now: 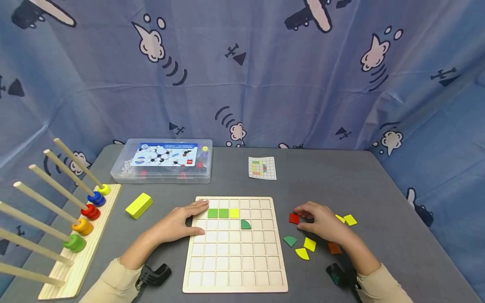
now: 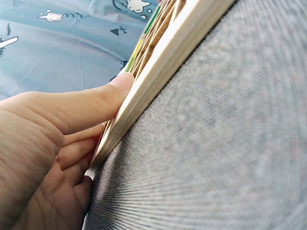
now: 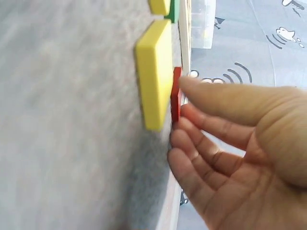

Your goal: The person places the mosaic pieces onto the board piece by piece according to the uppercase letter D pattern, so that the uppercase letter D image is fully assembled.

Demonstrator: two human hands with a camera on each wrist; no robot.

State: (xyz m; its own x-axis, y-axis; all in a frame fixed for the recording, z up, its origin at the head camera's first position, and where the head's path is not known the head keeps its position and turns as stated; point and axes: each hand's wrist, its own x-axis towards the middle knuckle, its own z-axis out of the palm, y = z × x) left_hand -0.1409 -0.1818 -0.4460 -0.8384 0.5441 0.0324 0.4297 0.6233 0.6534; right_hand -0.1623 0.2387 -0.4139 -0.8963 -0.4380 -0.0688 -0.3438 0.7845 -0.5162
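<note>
My left hand (image 1: 182,223) rests on the left edge of a pale wooden grid board (image 1: 235,286), thumb and fingers spread along the rim. In the left wrist view, its thumb (image 2: 103,98) lies against the board's side. To the right of the board, my right hand (image 1: 322,221) pinches a small red square tile (image 1: 294,218) at its sides, low over the table. Two green square tiles (image 1: 218,213) and a yellow square tile (image 1: 234,213) sit in one row of the board; a green quarter-round tile (image 1: 246,224) lies one row lower.
Near my right hand lie a green quarter-round tile (image 1: 290,240), yellow tiles (image 1: 310,244) and an orange tile (image 1: 334,248). Behind the board is a printed grid card (image 1: 262,168). A clear plastic case (image 1: 163,174), yellow block (image 1: 139,205) and wooden peg rack (image 1: 87,244) stand left.
</note>
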